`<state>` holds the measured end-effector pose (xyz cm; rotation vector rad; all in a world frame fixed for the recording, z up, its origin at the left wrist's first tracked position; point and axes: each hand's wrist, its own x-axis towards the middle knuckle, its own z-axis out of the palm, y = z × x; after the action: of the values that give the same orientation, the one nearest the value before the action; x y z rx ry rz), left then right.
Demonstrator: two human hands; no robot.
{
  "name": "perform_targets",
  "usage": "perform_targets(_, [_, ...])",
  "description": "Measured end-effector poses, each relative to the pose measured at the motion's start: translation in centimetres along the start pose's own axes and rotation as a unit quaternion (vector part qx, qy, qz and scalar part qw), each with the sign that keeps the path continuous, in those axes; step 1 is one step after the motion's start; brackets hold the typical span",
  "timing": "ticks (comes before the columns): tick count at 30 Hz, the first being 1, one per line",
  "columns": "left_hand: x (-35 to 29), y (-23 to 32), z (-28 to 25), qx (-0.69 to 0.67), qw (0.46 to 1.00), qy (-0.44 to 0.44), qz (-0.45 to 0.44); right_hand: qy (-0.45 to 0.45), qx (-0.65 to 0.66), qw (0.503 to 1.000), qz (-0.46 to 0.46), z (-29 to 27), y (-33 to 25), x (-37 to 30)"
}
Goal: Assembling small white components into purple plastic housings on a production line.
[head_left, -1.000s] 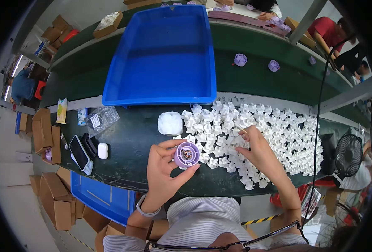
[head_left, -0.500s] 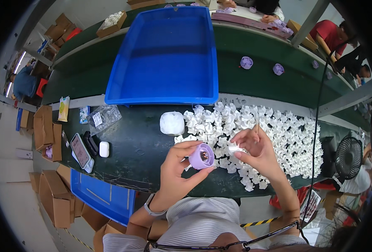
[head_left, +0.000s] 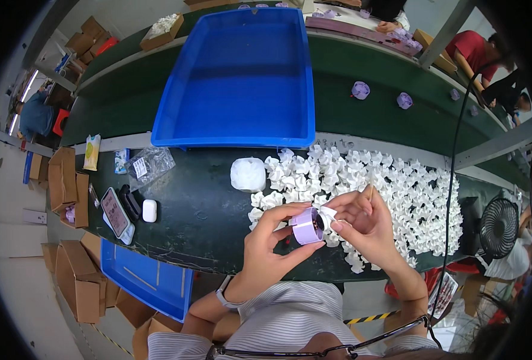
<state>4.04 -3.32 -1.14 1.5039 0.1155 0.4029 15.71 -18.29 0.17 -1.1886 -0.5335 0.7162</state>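
Observation:
A purple ring-shaped housing (head_left: 305, 228) is gripped between the thumb and fingers of my left hand (head_left: 266, 249). Its open side faces right, with dark and coppery parts inside. My right hand (head_left: 371, 231) pinches a small white bladed piece (head_left: 326, 216) at that opening; whether it is seated cannot be made out. A thin pale stick (head_left: 372, 183) pokes up from between my right fingers. Many more white bladed pieces (head_left: 422, 204) are spread over the dark green table beneath and beyond my right hand. A white wrapped roll (head_left: 248, 174) stands at their left edge.
Beyond the table, a big blue tray (head_left: 236, 84) rests across a green belt carrying purple housings (head_left: 360, 90). A phone (head_left: 117, 215), a white case (head_left: 149, 210) and a clear bag (head_left: 150, 167) lie left. A black fan (head_left: 498, 225) and hanging cable (head_left: 453, 156) are right. Other people sit farther off.
My left hand has moved right and turned the purple housing so its opening faces my right hand. The white piece has gone from apart to meeting that opening.

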Motion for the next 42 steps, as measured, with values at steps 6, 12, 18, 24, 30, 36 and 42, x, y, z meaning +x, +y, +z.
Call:
perform_targets(6, [0.1,0.2,0.2,0.006,1.000,-0.010,0.005,-0.009,-0.030,0.999,-0.009,0.0,-0.4,0.1])
perform_targets(12, [0.3,0.5,0.1,0.027,0.999,-0.022,0.041,-0.049,-0.078,0.995,-0.043,-0.7,-0.7,-0.1])
perform_targets(18, [0.3,0.2,-0.4,0.005,0.999,-0.051,-0.010,-0.111,-0.241,0.964,-0.027,-1.2,-2.5,-0.3])
perform_targets(24, [0.7,0.2,0.2,-0.067,0.990,-0.064,-0.103,-0.125,-0.287,0.950,-0.017,-1.7,-2.9,-0.1])
perform_targets(30, [1.4,0.6,1.5,-0.102,0.989,-0.088,-0.065,-0.122,-0.248,0.961,-0.023,-2.8,-3.0,-0.6])
perform_targets(36, [10.6,3.9,2.5,0.220,0.952,-0.185,0.101,0.117,-0.167,0.952,-0.229,-5.2,-3.3,1.1])
perform_targets(42, [26.9,-4.7,4.6,0.538,0.792,-0.174,0.232,0.111,-0.165,0.974,-0.110,-6.8,-2.5,1.7])
